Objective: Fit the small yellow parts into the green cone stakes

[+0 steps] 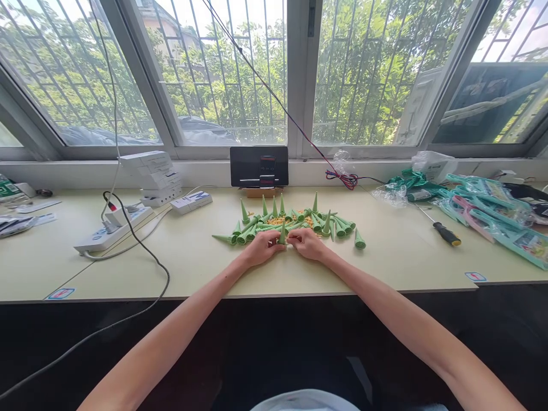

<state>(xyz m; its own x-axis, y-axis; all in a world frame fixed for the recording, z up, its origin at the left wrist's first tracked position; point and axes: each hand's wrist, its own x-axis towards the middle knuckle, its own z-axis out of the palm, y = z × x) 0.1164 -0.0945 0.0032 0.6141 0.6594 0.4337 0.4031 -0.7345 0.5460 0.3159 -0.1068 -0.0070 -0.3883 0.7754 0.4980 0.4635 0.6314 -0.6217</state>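
Note:
A small green cone (282,233) stands point up at the front of a pile, held between the thumb and fingers of my left hand (262,249). Just to its right, my right hand (306,244) is closed in a pinch beside the cone; what its fingertips hold, if anything, is too small to make out. Behind both hands lies a heap of green cones (248,230), several upright and others on their sides. Small orange-yellow pieces (279,220) are scattered among them. One more cone (359,240) lies apart on the right.
A dark screen (258,165) stands at the back by the window. At left are a power strip (115,228), white boxes (156,177) and a black cable (148,242) hanging over the table edge. A screwdriver (445,233) and plastic-wrapped teal packages (492,205) lie at right.

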